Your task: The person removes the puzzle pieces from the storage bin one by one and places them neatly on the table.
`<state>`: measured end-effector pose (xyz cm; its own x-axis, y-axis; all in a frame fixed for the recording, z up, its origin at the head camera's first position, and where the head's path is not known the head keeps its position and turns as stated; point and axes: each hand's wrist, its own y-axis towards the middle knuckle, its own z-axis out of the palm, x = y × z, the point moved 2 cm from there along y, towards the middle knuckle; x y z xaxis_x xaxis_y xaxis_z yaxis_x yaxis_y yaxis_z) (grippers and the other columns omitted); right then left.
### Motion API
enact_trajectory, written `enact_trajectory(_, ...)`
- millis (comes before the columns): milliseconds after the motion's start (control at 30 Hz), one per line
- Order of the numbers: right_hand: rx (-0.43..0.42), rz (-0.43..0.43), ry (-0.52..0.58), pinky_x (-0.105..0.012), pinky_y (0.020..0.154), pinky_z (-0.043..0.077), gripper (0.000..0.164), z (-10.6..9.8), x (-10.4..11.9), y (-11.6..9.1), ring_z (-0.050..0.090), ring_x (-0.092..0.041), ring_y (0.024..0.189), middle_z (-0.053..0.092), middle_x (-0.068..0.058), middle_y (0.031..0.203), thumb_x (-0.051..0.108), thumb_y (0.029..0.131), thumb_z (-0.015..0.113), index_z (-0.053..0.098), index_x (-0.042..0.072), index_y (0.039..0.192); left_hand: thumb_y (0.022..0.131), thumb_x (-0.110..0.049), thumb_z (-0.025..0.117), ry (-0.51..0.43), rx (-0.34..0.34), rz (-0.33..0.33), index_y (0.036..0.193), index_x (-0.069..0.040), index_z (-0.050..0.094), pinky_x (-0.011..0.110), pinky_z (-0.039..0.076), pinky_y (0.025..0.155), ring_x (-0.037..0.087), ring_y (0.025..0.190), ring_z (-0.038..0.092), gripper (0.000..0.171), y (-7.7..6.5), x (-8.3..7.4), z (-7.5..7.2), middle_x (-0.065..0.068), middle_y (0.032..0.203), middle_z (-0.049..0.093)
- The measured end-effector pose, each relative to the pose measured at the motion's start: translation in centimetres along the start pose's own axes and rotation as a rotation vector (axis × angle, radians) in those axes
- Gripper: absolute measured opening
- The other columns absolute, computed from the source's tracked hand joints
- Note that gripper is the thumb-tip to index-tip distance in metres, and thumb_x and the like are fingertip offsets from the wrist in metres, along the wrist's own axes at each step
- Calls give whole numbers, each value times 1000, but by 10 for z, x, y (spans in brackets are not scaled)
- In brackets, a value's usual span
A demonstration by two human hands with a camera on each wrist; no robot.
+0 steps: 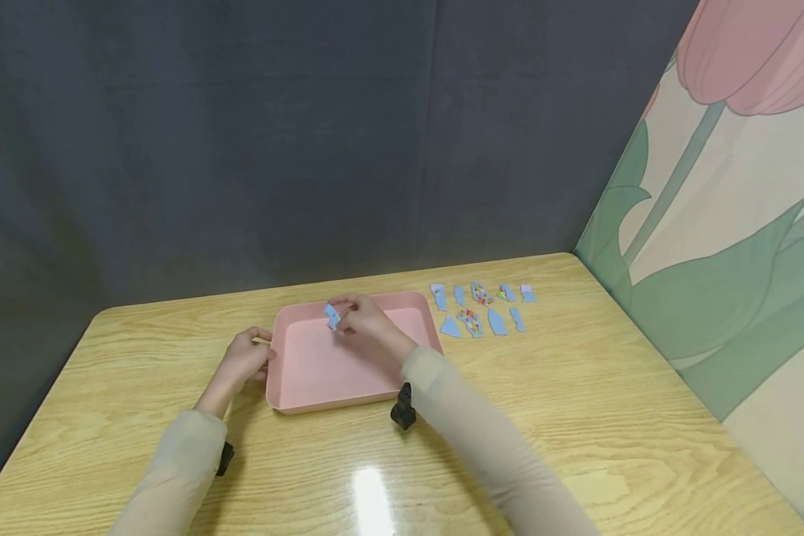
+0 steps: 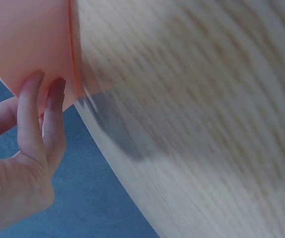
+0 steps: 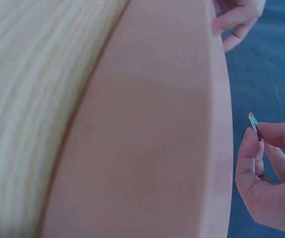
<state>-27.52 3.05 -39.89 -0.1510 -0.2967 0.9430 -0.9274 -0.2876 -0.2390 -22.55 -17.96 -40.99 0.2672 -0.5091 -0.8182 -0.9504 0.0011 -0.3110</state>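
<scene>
A shallow pink tray (image 1: pixel 311 372) lies on the wooden table. My left hand (image 1: pixel 244 356) holds its left side, and in the left wrist view two fingertips press against the outer wall (image 2: pixel 38 29). Above the tray's floor, my right hand (image 1: pixel 368 318) pinches a small light-blue puzzle piece (image 1: pixel 332 317) with darker spots. The right wrist view shows that piece (image 3: pixel 253 121) nearly edge-on between thumb and fingertips, beyond the tray's rim. Right of the tray, several flat irregular pieces lie in two rows, some plain blue (image 1: pixel 496 322), some multicoloured (image 1: pixel 470 321).
A dark curtain (image 1: pixel 275 149) hangs behind the table's far edge. At the right stands a wall panel (image 1: pixel 723 298) with a tulip print. My right forearm (image 1: pixel 489 439) crosses over the tray's front right corner. Bare wood (image 1: pixel 610 402) shows right of the arm.
</scene>
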Motion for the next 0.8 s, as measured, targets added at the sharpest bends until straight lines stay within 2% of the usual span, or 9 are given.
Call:
enact_trajectory(200,25,19,-10,-34,81,52,54,-16,3,-4,52,-14,70,56,-3,85,-7,84,55,54,11,135,86,-1,45,-3,-6,-1,131,11,38,29,55,62,16,79,62,47,2,0,0,26,107,58)
enact_trajectory(433,29,0,3,-42,96,51,52,-36,3,-8,59,-17,89,61,-13,115,-2,86,57,53,12,136,87,-1,45,0,-5,-2,132,11,38,29,56,64,17,81,63,47,2,-1,1,30,112,57)
enact_trajectory(633,12,-14,26,-44,99,49,50,-49,-1,-12,61,-17,92,58,-17,122,-1,87,57,52,11,135,87,-2,46,18,-8,-2,131,10,39,30,56,63,19,83,63,47,1,-1,1,29,112,59)
enact_trajectory(800,-10,-13,-9,-39,97,52,48,-63,-6,-13,63,-19,99,59,-19,126,1,87,58,53,10,135,87,-3,46,22,-12,-2,131,10,40,29,55,62,18,82,63,46,1,0,0,27,109,60)
